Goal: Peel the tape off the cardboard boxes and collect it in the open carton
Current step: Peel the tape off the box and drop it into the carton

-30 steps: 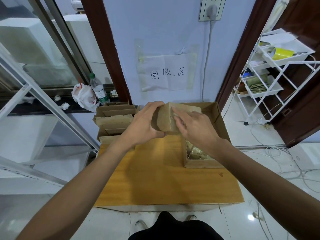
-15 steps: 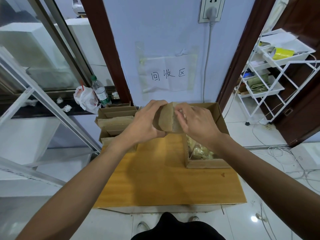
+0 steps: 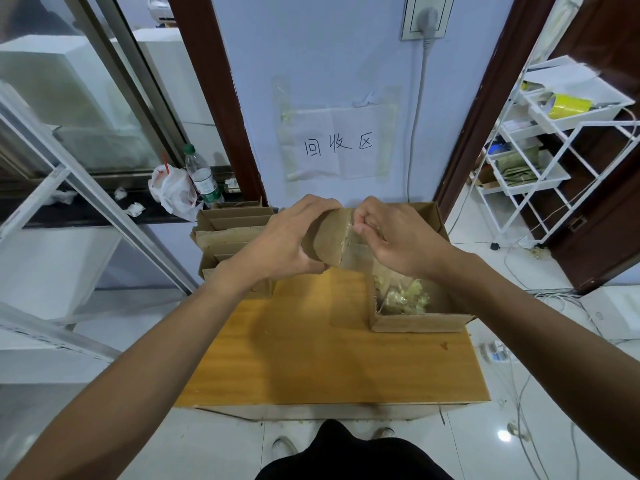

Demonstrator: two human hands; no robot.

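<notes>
The clear tape (image 3: 353, 249) is a thin, glossy strip partly lifted off the right end of a small cardboard box (image 3: 327, 242), which I hold in the air above the far edge of the wooden table (image 3: 311, 358). My right hand (image 3: 398, 240) pinches the upper end of the strip between thumb (image 3: 360, 229) and forefinger, with the other fingers curled in toward the palm; the loose film runs down from that pinch along the box's edge, touching the cardboard on its left side. My left hand (image 3: 287, 244) grips the box from the left, fingers (image 3: 322, 206) wrapped over its top and thumb pressed beneath it, so the box lies between both hands with the tape on the side nearer my right. Directly below my right hand stands the open carton (image 3: 415, 322) at the table's far right, holding a heap of crumpled yellowish tape (image 3: 403, 296). At the table's far left corner rests a stack of flattened cardboard boxes (image 3: 228, 233). On the wall behind is a handwritten paper sign (image 3: 337, 147), itself fixed with clear tape, and above it a wall socket (image 3: 427, 15) with a plugged cord. A water bottle (image 3: 202, 176) and a white plastic bag (image 3: 171, 192) sit on the ledge to the left; a white wire rack (image 3: 540, 161) to the right carries a yellow tape roll (image 3: 568, 106).
</notes>
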